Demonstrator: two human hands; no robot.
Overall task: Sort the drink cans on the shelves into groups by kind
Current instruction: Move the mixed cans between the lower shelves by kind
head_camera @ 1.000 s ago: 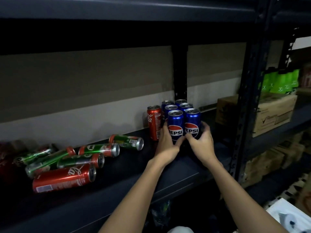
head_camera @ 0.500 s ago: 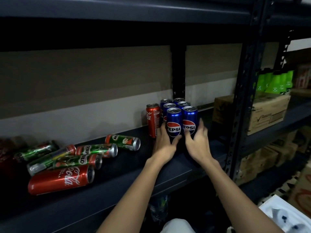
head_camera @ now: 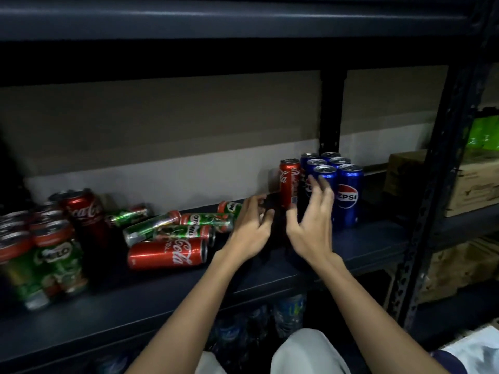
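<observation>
1. A dark blue metal shelf (head_camera: 310, 268) runs across the view, with a grey wall behind it.
2. Six tall blue Pepsi cans (head_camera: 348, 195) stand upright in a tight block of two columns, towards the right end of the shelf.
3. One slim red Coca-Cola can (head_camera: 289, 183) stands upright just left of the Pepsi block, touching or almost touching it; which cannot be told.
4. The left hand (head_camera: 249, 230) hovers above the shelf, left of that red can, fingers loosely curled around nothing.
5. The right hand (head_camera: 312, 225) is raised in front of the Pepsi block, fingers spread and relaxed, holding nothing; its fingertips overlap the front left Pepsi can.
6. Left of the hands, a red Coca-Cola can lying on its side (head_camera: 167, 255) sits at the front of a loose pile of green Milo cans lying on their sides (head_camera: 186, 229).
7. Farther left, a wider red Coca-Cola can (head_camera: 86, 214) stands upright.
8. At the far left, blurred green Milo cans standing upright (head_camera: 58, 263) form a group.
9. A brown cardboard box (head_camera: 469, 182) sits on the neighbouring shelf at right.
</observation>
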